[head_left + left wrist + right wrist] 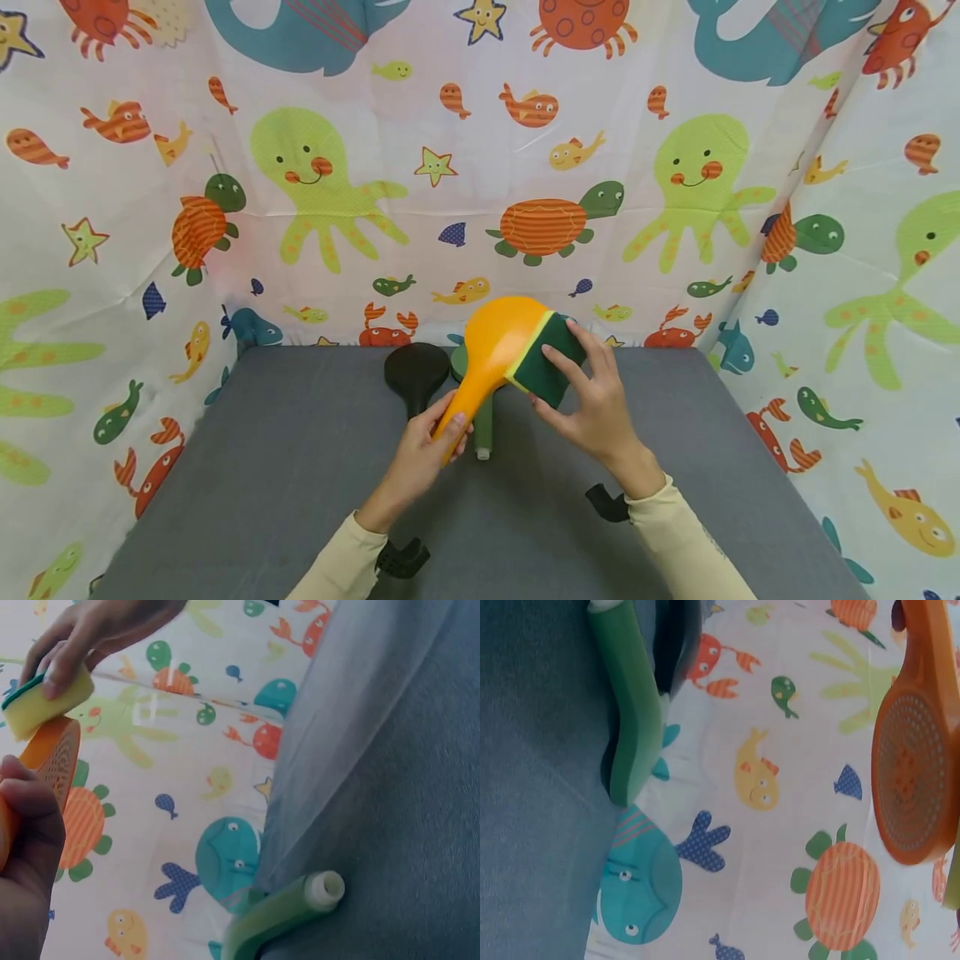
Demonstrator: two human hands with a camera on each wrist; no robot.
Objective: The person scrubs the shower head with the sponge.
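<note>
— What's furthest left, counting from the orange paddle?

— A black plastic paddle (415, 377), lying flat on the grey felt tabletop (262, 467) just left of the orange one and behind it. Nearer me, my left hand (422, 454) has its fingers curled round the handle of the orange plastic paddle-shaped shower head (491, 346), holding it tilted up off the table, its head away from me.

— And under it?

— A green plastic paddle (482, 429) lies on the table just below the orange one — only its handle and a bit of its head show.

— To the right?

— My right hand (592, 400) pinches a yellow sponge with a dark green scouring side (546, 360), pressed against the right edge of the orange head. The sea-creature printed cloth backdrop (450, 167) stands behind everything.
</note>
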